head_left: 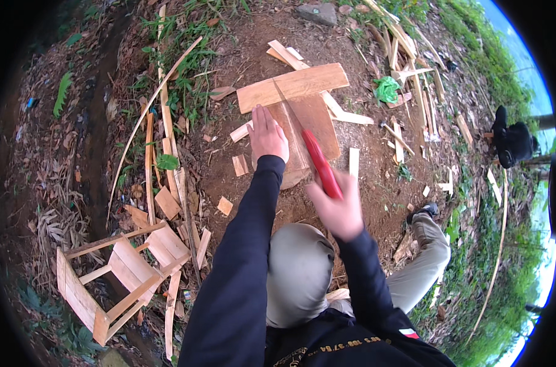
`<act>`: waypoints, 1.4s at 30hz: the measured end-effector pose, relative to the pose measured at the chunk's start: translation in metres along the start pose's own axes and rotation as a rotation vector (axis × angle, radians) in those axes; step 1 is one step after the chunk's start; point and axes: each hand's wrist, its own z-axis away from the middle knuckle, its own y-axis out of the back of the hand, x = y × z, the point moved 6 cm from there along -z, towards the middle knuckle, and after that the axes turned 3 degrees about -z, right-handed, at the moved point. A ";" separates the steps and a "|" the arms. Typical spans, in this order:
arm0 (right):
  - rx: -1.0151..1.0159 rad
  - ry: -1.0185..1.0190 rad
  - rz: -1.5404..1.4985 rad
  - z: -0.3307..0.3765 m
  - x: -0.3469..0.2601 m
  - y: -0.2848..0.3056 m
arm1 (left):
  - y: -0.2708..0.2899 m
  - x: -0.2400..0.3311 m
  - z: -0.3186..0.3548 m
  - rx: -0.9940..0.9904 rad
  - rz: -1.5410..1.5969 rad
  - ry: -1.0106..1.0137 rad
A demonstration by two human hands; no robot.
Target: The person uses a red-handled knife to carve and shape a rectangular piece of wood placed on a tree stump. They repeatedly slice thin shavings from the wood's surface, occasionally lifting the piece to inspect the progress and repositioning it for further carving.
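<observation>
My right hand (pixel 339 205), slightly blurred, is wrapped round the red handle of a handsaw (pixel 318 158). The saw's thin blade slants up and left, its far end over a pale wooden board (pixel 315 79). That board lies crosswise on a broad brown wooden block (pixel 318 122) dusted with sawdust. With fingers stretched out, my left hand (pixel 268 133) rests flat at the near edge of the board, left of the blade, its fingertips touching it.
A hammer (pixel 398 138) lies on the dirt to the right, below a crumpled green plastic bag (pixel 386 90). Wood strips (pixel 406 43) are piled at the far right. A wooden frame with slats (pixel 128 266) stands at the lower left. Offcuts (pixel 225 205) lie scattered around.
</observation>
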 end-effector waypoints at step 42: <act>-0.023 0.249 0.141 -0.024 0.050 0.017 | 0.013 -0.028 0.005 0.087 0.305 0.199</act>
